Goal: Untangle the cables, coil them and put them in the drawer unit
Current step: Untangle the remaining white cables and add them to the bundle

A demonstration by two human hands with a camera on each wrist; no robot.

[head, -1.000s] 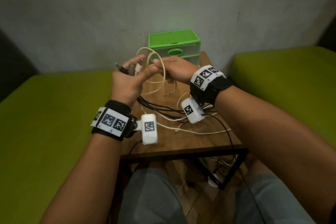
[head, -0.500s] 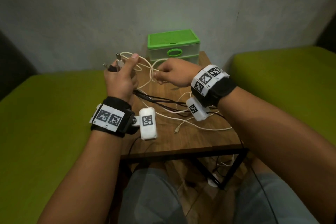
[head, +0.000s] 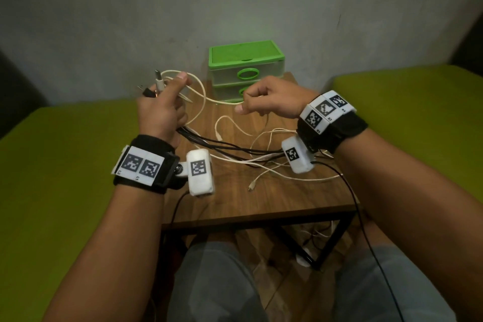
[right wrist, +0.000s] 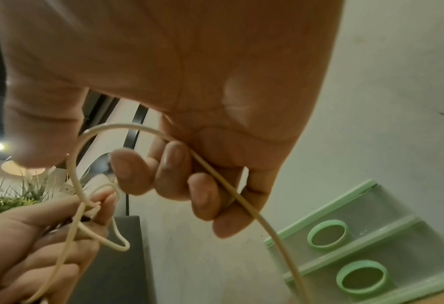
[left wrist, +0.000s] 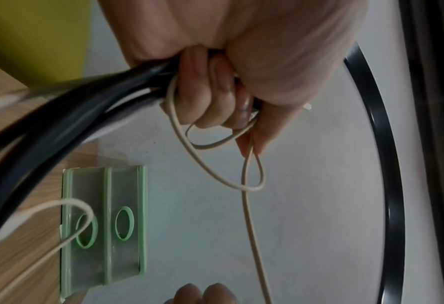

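Near the front edge of the surface [head: 261,204] lie loose white and black cables [head: 261,162], w/ one small plug end [head: 251,188] free on the wood.

Left hand [head: 162,110] is closed around a bundle of black cables and plug ends; the thumb presses a white cable [head: 209,98] against the bundle. Right hand [head: 271,99] has curled fingers [right wrist: 174,170] and holds the same white cable, which runs between both hands.

Compared to 0.5 s ago the hands are farther apart, and the white cable between them is pulled out longer. The loop near the left hand looks smaller.

Behind, at the back of the surface by the wall, stands the green drawer unit [head: 245,70], both drawers shut, no cable inside as far as seen.

Wrist bands carry black-white square markers; the tiny characters under them are too small to read.
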